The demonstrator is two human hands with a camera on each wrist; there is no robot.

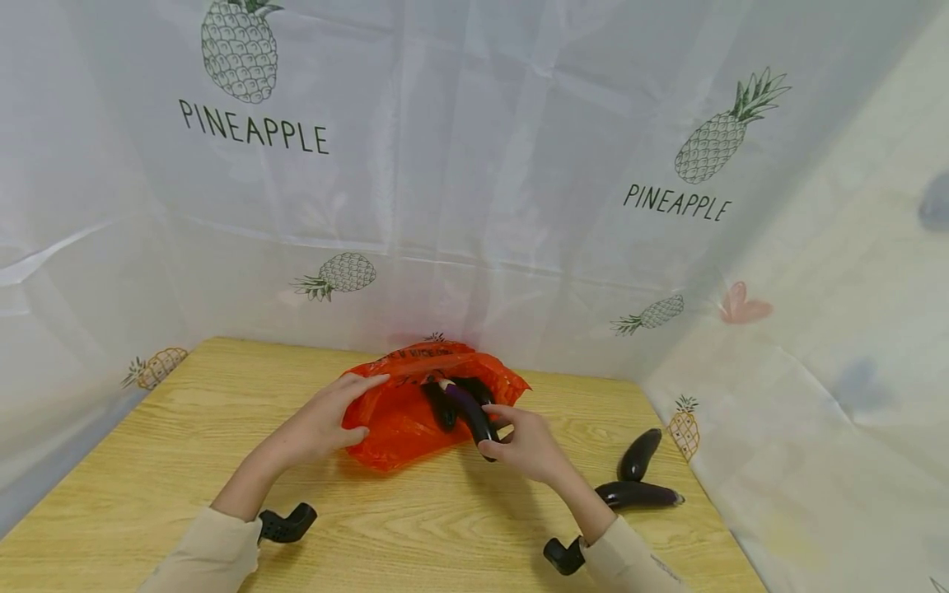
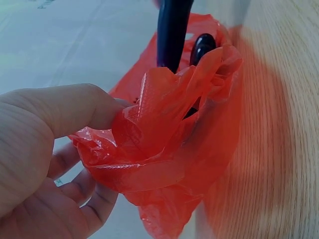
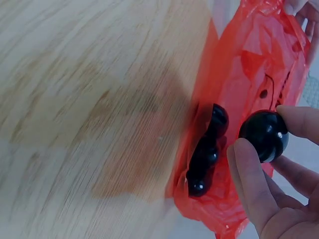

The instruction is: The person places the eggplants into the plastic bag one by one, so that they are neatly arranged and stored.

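The right grip (image 1: 525,441) pinches an eggplant (image 1: 469,410) by its blunt end, which leaves the pale stem end free to point into the red bag (image 1: 396,428). The left grip (image 1: 324,422) pinches the bag's left rim, seemingly to hold its mouth open. Inside the bag lie other eggplants (image 1: 442,408); two loose eggplants (image 1: 639,457) rest on the surface (image 1: 385,535) right of it, apparently within easy reach.
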